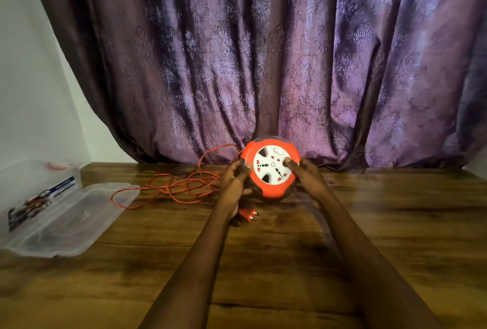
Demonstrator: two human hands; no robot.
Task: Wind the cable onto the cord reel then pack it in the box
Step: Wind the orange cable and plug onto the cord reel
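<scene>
Now our hands, left (233, 179) and right (309, 174), both grip the round orange-and-white plastic cord reel (271, 169), face toward us. Its loose thin orange cable (171, 186) sprawls to the left on the wooden surface (290, 262), nearer our left hand.

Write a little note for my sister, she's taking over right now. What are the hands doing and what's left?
Left hand and right hand both hold the orange cord reel upright on the table.
The cable lies in loose loops to the left; its plug rests by the left wrist.
The clear box sits at the far left, its lid open.
Winding looks barely begun.
Left: wind the cable, put the reel in the box.
</scene>
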